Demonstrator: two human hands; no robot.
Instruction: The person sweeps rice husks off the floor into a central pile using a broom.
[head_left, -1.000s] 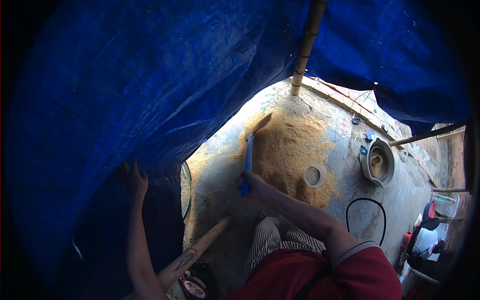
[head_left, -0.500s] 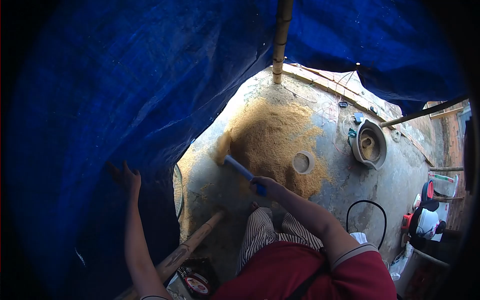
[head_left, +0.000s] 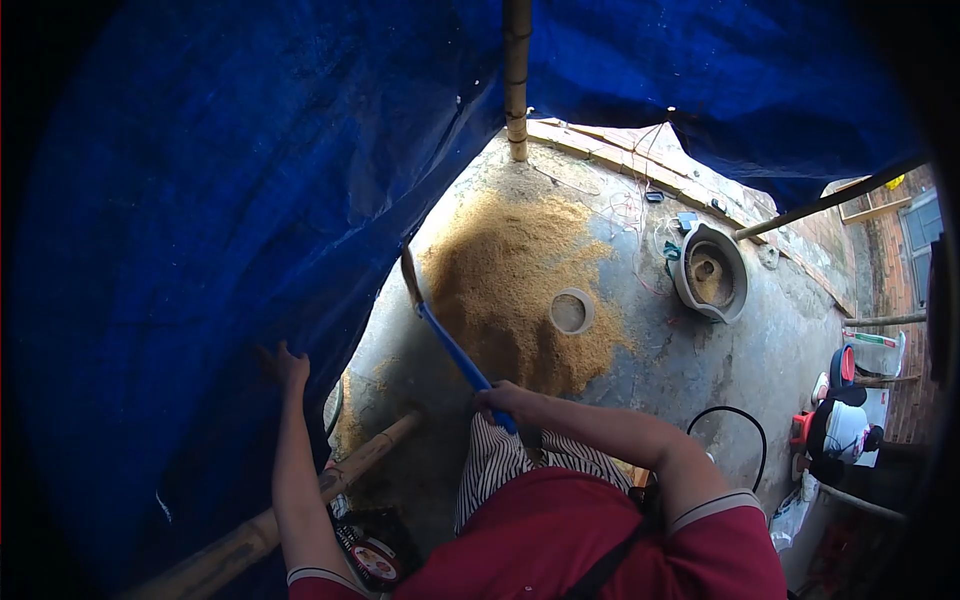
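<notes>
My right hand (head_left: 506, 400) is closed round the blue handle of a short broom (head_left: 452, 345). Its narrow brown head is raised at the left edge of a heap of tan, grainy material (head_left: 510, 270), beside the blue tarp's edge. A small round pale container (head_left: 572, 312) sits in the heap. Raised to the left, my left hand (head_left: 288, 366) rests against the hanging blue tarp (head_left: 220, 300), its fingers apart and partly lost in shadow.
A grey tub (head_left: 740, 280) holding tan material stands on the concrete floor to the right. An upright bamboo pole (head_left: 516, 80) and a slanting one (head_left: 370, 452) flank the heap. A black hose (head_left: 764, 440) curves beside me; a person in a dark hat (head_left: 850, 440) is far right.
The broom's head has swung up toward the tarp's edge, and my right hand has come back slightly left and down. My left hand has shifted a little right and down along the tarp.
</notes>
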